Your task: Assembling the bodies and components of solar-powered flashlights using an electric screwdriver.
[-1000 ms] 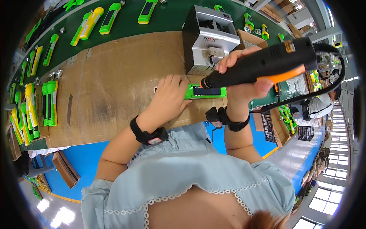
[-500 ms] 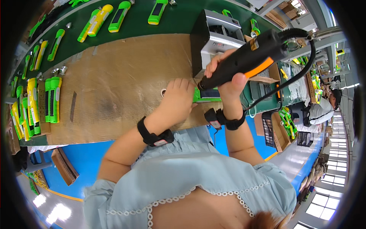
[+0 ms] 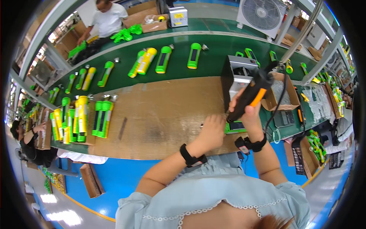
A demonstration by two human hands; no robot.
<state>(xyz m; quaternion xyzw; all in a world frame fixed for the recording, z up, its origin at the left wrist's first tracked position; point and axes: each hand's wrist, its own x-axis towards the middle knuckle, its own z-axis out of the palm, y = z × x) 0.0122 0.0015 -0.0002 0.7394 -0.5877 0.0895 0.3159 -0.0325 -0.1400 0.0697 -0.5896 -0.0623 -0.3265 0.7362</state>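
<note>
Torch (image 3: 237,127) flat, likely steadied by left hand (image 3: 212,131), whose finger grip I can't tell; right hand (image 3: 251,117) clamps driver (image 3: 248,98), tip down, seemingly for aim.

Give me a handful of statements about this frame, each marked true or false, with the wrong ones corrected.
1. The right hand holds a black power tool. True.
2. The power tool's tip points upward. False: it points down toward the green flashlight.
3. The left hand is at the left end of that flashlight. True.
4. Only the left wrist wears a black band. False: both wrists wear one.
5. A large fan shows at the upper right of the view. True.
</note>
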